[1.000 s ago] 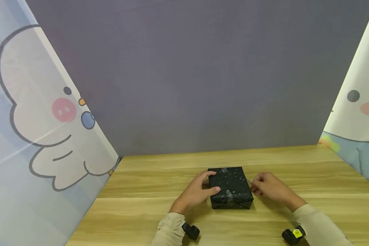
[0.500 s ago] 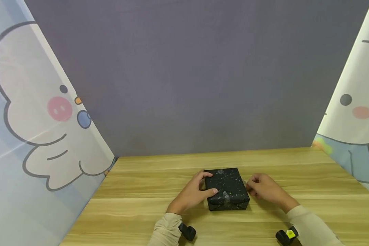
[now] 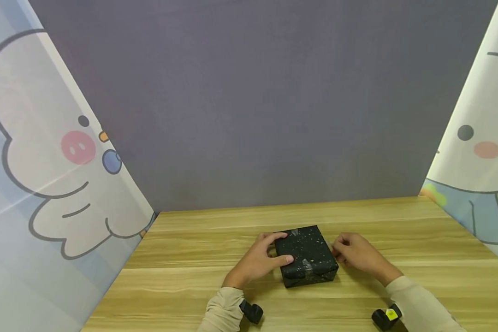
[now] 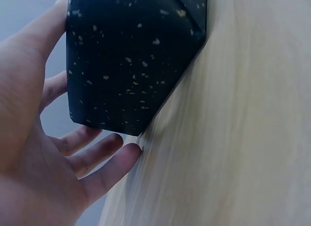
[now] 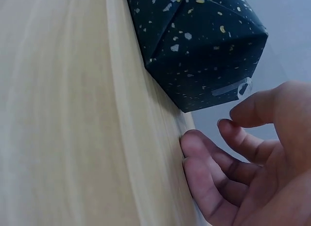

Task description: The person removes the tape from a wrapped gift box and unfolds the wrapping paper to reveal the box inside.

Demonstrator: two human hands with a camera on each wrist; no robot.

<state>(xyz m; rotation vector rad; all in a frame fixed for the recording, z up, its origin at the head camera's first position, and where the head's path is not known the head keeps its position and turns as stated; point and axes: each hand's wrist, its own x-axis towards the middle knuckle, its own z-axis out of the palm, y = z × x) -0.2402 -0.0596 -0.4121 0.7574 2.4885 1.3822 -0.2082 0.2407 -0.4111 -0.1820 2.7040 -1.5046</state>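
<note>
A small box wrapped in black speckled paper [image 3: 303,249] sits on the wooden table, turned slightly askew. Clear tape [image 3: 307,266] shows on its near top edge, with another piece at the far edge. My left hand [image 3: 257,260] grips the box's left side, thumb and a fingertip over the top. In the left wrist view, the other fingers spread past the box's lower edge. Beside the right side is my right hand [image 3: 357,251], fingers loosely bent. The right wrist view shows a tape strip [image 5: 226,90] on that side, its loose end curling up close to the thumb, with nothing between the fingertips.
The wood-grain table [image 3: 182,286] extends around the box. A grey panel [image 3: 253,115] rises behind it, and cartoon-printed sheets [image 3: 58,184] flank both sides. A black device is strapped to each wrist over beige sleeves [image 3: 224,309].
The box has turned slightly counterclockwise under my left hand. My right hand stays close to its right side. The head view has shifted a little to the right.
</note>
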